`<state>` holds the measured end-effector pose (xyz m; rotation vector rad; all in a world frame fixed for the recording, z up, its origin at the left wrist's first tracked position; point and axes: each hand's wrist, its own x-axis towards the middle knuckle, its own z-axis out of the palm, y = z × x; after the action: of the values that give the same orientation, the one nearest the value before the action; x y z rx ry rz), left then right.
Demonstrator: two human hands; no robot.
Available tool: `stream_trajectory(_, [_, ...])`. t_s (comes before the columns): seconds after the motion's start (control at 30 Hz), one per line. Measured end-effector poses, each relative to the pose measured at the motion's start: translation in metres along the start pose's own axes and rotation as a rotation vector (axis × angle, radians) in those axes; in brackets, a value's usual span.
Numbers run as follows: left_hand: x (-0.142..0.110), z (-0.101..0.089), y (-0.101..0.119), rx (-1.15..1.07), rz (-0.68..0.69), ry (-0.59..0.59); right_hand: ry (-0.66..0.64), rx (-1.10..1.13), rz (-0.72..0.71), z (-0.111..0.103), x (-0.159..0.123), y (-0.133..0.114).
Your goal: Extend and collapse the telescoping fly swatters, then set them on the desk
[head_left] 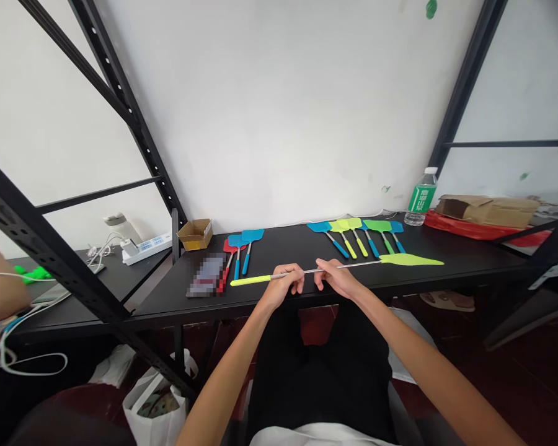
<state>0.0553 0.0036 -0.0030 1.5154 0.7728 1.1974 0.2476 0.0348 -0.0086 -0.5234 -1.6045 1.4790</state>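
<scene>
A yellow-green fly swatter (411,259) with a long thin metal rod lies level across the front of me, above the table's near edge. Its grip points left and its flat head points right, seen nearly edge-on. My left hand (286,280) is closed on the rod just beside the grip. Around the middle of the rod, my right hand (337,277) pinches it between thumb and fingers. Behind the hands, several short swatters in blue, yellow and green lie in a row, among them a green swatter (378,227). Further left are two blue swatters (252,235) and a red swatter (227,263).
On the black table (288,248) are a small open cardboard box (195,235), a blurred-out flat item (208,275) and a water bottle (421,197). A larger carton (488,209) rests on red plastic at right. Black metal posts (134,124) flank the table. Another person's arm (0,285) shows far left.
</scene>
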Motion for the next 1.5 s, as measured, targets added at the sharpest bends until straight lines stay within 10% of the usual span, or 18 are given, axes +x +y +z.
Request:
stream_trajectory(0.43, [0.0022,-0.0022,-0.0015,-0.051,-0.015,0.160,0.031,0.021,-0.008,-0.0056,0.0026,0.0058])
stream_trajectory(1.5, [0.0003,0.0001,0.0009,0.002,-0.012,0.035,0.055,0.085,0.012,-0.0017,0.0016,0.0025])
